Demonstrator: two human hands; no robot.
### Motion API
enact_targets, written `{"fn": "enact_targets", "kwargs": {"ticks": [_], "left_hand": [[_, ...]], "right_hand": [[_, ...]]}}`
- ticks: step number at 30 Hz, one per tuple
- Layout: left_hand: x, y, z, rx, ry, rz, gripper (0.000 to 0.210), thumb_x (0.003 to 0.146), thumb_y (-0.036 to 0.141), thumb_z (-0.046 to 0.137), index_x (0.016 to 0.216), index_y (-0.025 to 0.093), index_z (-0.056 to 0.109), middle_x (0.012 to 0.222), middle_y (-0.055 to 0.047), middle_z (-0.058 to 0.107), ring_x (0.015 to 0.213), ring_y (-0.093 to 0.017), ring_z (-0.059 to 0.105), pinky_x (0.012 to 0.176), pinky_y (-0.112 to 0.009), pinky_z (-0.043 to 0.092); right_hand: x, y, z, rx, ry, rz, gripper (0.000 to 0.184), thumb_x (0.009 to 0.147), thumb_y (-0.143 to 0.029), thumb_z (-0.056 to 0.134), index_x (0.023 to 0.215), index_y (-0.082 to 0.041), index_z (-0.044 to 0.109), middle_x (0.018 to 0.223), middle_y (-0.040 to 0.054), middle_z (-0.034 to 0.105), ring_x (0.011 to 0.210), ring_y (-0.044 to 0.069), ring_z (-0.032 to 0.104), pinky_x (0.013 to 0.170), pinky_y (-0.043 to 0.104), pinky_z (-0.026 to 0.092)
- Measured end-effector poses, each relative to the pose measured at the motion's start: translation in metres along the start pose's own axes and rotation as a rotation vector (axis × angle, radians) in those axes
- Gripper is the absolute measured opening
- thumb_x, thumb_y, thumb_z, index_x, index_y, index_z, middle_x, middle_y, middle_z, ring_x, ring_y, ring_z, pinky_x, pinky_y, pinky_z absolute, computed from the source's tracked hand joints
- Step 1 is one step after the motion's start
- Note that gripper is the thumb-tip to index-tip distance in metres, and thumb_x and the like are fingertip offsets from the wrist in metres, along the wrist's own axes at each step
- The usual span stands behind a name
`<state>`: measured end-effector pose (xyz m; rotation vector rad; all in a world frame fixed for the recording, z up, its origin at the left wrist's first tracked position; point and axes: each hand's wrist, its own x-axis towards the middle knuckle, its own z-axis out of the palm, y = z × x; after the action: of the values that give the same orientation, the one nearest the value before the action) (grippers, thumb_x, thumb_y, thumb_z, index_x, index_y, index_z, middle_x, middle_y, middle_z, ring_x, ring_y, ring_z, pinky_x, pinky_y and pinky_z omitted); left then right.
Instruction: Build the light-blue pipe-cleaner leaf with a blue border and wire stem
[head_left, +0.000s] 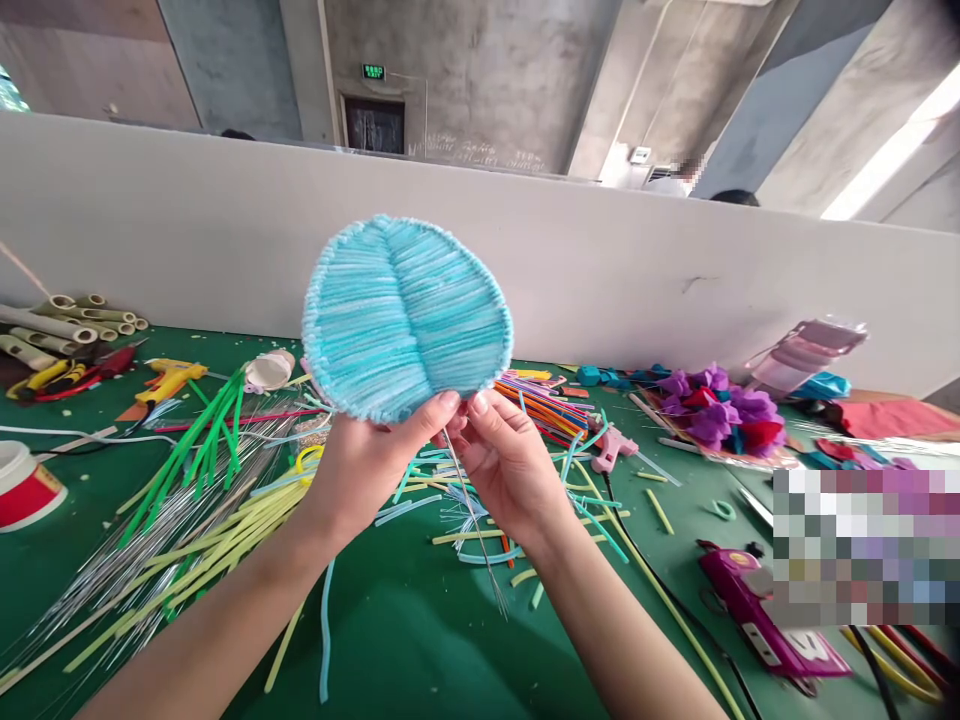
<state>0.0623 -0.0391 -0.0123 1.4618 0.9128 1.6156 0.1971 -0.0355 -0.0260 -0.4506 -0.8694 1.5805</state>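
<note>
A round blue leaf (pixel 409 315), built from rows of fuzzy pipe cleaners with a central vein, is held up in front of me above the table. My left hand (pixel 375 450) grips its lower edge, thumb on the front face and fingers hidden behind. At the base of the leaf my right hand (pixel 510 455) pinches with thumb and fingers, close beside the left thumb. A thin wire stem (pixel 472 505) runs down from that spot between the two hands, its strands spread at the lower end.
Pipe cleaners (pixel 225 545) and wires lie scattered over the green table (pixel 420 650). A yellow glue gun (pixel 171 380), bamboo tubes (pixel 67 325) and a paper cup (pixel 26 485) are at left. Rightward are a pink glue gun (pixel 613 447), purple flowers (pixel 720 410) and a magenta device (pixel 772 610). A white partition (pixel 600 270) stands behind.
</note>
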Motion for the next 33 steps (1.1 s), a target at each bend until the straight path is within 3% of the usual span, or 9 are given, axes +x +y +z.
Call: {"fn": "enact_targets", "kwargs": {"ticks": [3,9,17,27,33], "left_hand": [[0.0,0.0,0.002,-0.126,-0.028,-0.051,0.012,0.078,0.032,0.08,0.079,0.022,0.073,0.086,-0.001,0.076,0.084,-0.02,0.071,0.085,-0.031,0.058],[0.001,0.012,0.002,-0.317,-0.115,-0.191,0.017,0.079,0.026,0.078,0.067,0.017,0.069,0.065,0.001,0.068,0.059,-0.013,0.062,0.06,-0.024,0.055],[0.0,0.01,0.001,-0.315,-0.142,-0.187,0.014,0.079,0.025,0.078,0.07,0.018,0.07,0.068,0.001,0.069,0.058,-0.012,0.062,0.058,-0.024,0.055],[-0.007,0.021,0.001,-0.297,-0.143,-0.223,0.012,0.081,0.026,0.078,0.074,0.017,0.072,0.069,0.0,0.068,0.059,-0.012,0.062,0.054,-0.022,0.054],[-0.006,0.018,0.0,-0.219,-0.134,-0.164,0.016,0.083,0.028,0.077,0.072,0.018,0.073,0.072,-0.001,0.07,0.065,-0.013,0.064,0.06,-0.024,0.056]], "right_hand": [[0.0,0.0,0.0,-0.004,-0.005,-0.011,0.02,0.072,-0.034,0.087,0.072,-0.019,0.074,0.069,-0.003,0.064,0.067,0.009,0.057,0.066,0.022,0.047],[0.001,-0.001,-0.004,-0.01,-0.073,0.017,0.023,0.073,-0.038,0.086,0.075,-0.02,0.073,0.069,-0.0024,0.062,0.065,0.009,0.054,0.065,0.022,0.048],[0.002,0.001,-0.004,-0.013,-0.071,-0.018,0.023,0.073,-0.036,0.087,0.071,-0.019,0.071,0.065,-0.0028,0.063,0.062,0.008,0.054,0.061,0.021,0.047],[-0.001,-0.004,-0.001,-0.159,-0.001,-0.253,0.016,0.068,-0.03,0.089,0.069,-0.024,0.075,0.065,-0.004,0.064,0.058,0.009,0.053,0.057,0.025,0.047],[-0.001,-0.007,0.0,-0.161,-0.023,-0.236,0.015,0.07,-0.028,0.088,0.071,-0.023,0.074,0.065,-0.0043,0.065,0.058,0.009,0.055,0.059,0.024,0.048]]}}
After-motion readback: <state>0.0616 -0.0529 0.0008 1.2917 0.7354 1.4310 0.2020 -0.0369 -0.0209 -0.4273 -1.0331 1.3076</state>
